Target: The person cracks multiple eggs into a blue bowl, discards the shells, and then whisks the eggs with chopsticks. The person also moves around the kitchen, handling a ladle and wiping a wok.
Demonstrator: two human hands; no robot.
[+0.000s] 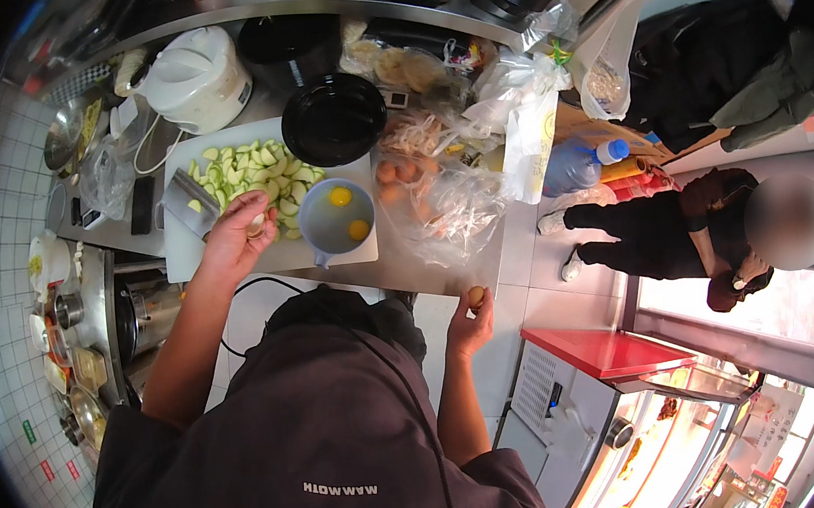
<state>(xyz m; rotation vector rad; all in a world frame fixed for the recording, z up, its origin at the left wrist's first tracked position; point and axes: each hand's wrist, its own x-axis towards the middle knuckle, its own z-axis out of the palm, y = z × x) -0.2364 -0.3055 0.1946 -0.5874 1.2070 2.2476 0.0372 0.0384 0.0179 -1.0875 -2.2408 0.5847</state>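
Observation:
My left hand [235, 232] is raised over the cutting board, its fingers around an eggshell [256, 226]. My right hand [471, 321] holds a brown egg [476, 296] just off the front edge of the steel counter. Between them, on the white cutting board [272, 262], stands a light blue bowl [327, 220] with two raw egg yolks in it. Sliced green squash [259, 167] is heaped on the board. A cleaver [188, 207] lies at the board's left part, its handle partly behind my left hand. More brown eggs [406, 171] sit in a clear plastic bag right of the bowl.
A black bowl [333, 120] overlaps the board's back edge. Behind are a white rice cooker [197, 79], a black pot [290, 45] and bagged food. A phone [143, 205] lies left of the board. At the right, another person [662, 237] stands beyond a water jug [575, 165].

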